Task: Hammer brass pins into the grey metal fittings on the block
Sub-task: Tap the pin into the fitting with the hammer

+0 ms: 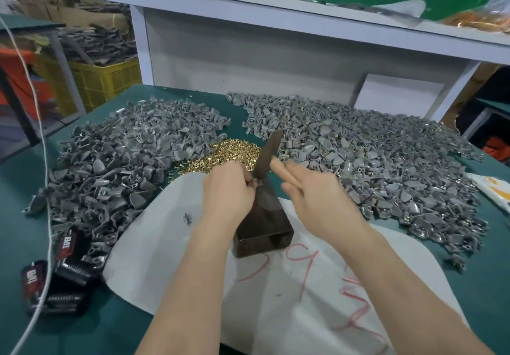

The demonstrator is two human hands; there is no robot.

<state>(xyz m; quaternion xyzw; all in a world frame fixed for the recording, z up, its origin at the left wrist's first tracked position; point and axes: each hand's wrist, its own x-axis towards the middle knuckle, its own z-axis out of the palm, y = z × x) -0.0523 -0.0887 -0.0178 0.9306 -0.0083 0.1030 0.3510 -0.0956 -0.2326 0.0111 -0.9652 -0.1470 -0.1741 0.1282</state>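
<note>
A dark brown block [263, 225] stands upright on a white sheet [171, 233] at the table's middle. My left hand [227, 189] pinches a small grey fitting at the block's top edge. My right hand [317, 191] is blurred with motion just right of the block top and grips a pale wooden handle [278, 167], with a dark flat metal striker [269, 156] rising from it above the block. A heap of brass pins [229, 153] lies just behind the hands. Large heaps of grey fittings lie to the left [124, 156] and right [372, 161].
A white shelf unit [248, 51] stands behind the green table. Black tape rolls [55, 280] and a white cord [47, 216] lie at the left front. A yellow crate [110, 78] of parts sits off the table at the left. Printed paper [494, 189] lies at the right edge.
</note>
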